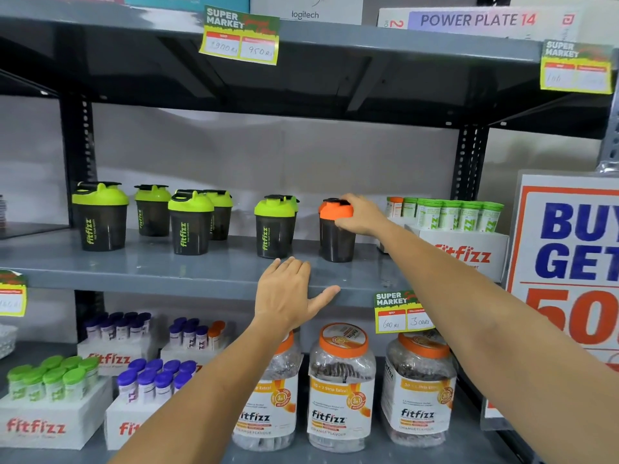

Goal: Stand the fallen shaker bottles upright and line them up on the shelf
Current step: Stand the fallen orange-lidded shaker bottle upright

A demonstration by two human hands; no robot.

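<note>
Several dark shaker bottles stand upright on the grey middle shelf (187,272). Most have lime-green lids: one at the far left (100,217), a smaller one behind (152,211), a pair in the middle (191,222), and another pair right of centre (274,227). One shaker with an orange lid (335,241) stands at the right. My right hand (360,214) grips its lid from the right side. My left hand (288,293) lies flat on the shelf's front edge, fingers spread, holding nothing.
A white Fitfizz box with green tubes (462,229) sits right of the orange shaker. A large sale sign (569,262) stands at the far right. Below are orange-lidded jars (340,386) and boxes of tubes (50,396). Price tags hang on shelf edges (400,313).
</note>
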